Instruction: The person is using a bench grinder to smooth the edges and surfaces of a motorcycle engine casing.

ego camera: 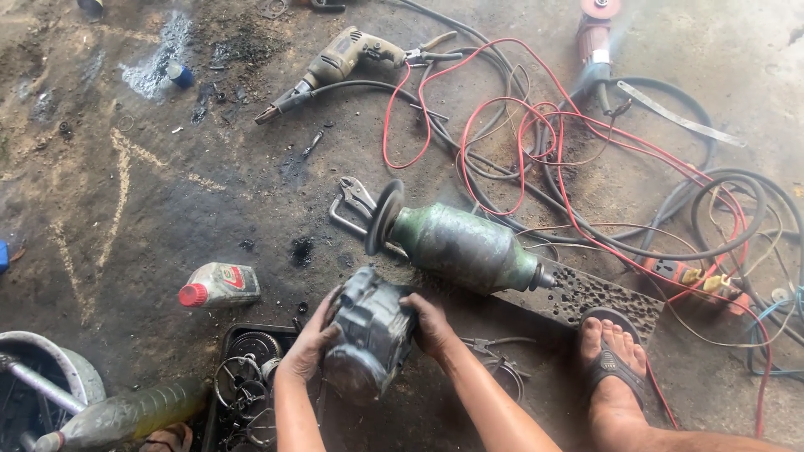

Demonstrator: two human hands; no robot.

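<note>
Both my hands grip a grey metal engine casing (368,335), greasy and rounded, held just above the floor. My left hand (308,341) clasps its left side. My right hand (429,322) clasps its right side. Just beyond it lies a large green angle grinder (456,245) with a dark disc at its left end. Below my left hand sits a black tray (230,335) holding gears and rings.
My sandalled foot (614,356) rests at the right by a perforated metal plate (586,297). Red and black cables (536,134) sprawl at the right. An electric drill (335,63), locking pliers (352,201), a small oil bottle (219,285) and a plastic bottle (126,414) lie around.
</note>
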